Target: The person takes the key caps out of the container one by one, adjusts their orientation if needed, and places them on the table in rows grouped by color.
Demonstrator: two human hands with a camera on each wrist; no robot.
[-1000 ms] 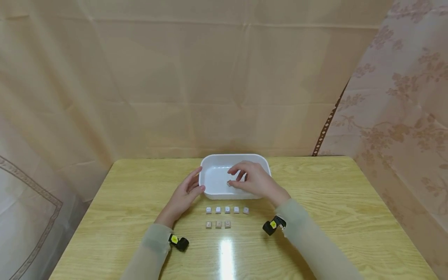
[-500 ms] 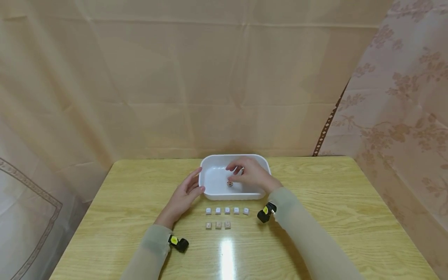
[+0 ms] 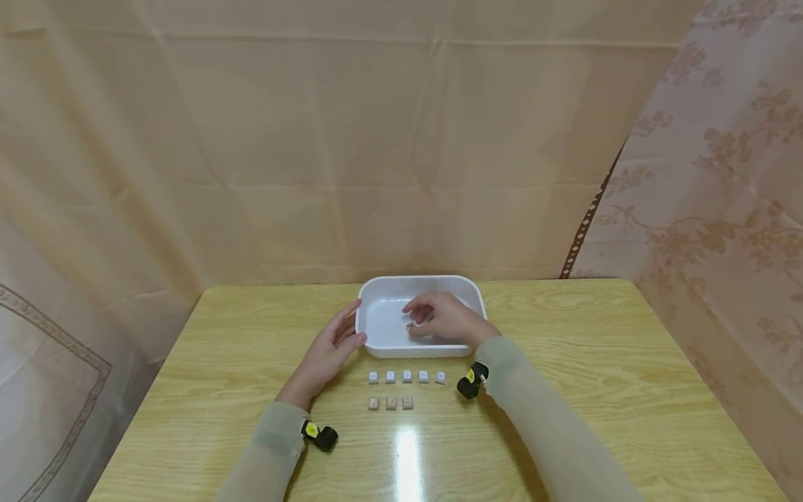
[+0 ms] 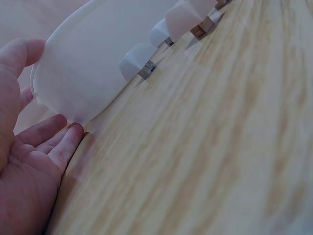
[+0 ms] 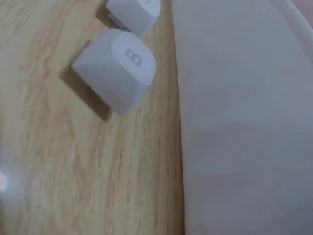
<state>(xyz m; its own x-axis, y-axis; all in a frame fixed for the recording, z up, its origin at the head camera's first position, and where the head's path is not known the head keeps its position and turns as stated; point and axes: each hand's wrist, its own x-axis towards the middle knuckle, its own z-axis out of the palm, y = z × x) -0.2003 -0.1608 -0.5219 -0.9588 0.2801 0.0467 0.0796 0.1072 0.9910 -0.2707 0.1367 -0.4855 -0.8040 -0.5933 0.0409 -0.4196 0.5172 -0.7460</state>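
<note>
My left hand (image 3: 331,354) rests against the left end of the white tray (image 3: 420,353), its thumb at the front corner. In the left wrist view, the hand's fingers (image 4: 51,129) touch the tray's lower edge. Inside the tray is my right hand (image 3: 442,317), fingers bent and thumb low. A small brown piece (image 3: 410,326), like a keycap, shows at the thumb tip; I cannot tell whether it is pinched. The right wrist view shows the tray's outer wall (image 5: 244,137), not the hand. A white keycap marked with a character (image 5: 117,68) stands beside that wall.
In front of the tray runs a row of several white keycaps (image 3: 407,376). Nearer to me is a row of three beige keycaps (image 3: 392,403). All stand on a wood-grain table (image 3: 251,335). A beige cloth (image 3: 389,174) hangs behind it.
The right hand and wrist have shifted left, and the hand has lowered after a slight rise. The brown piece, uncovered half a second ago, is now partly behind the thumb. The left hand stays still.
</note>
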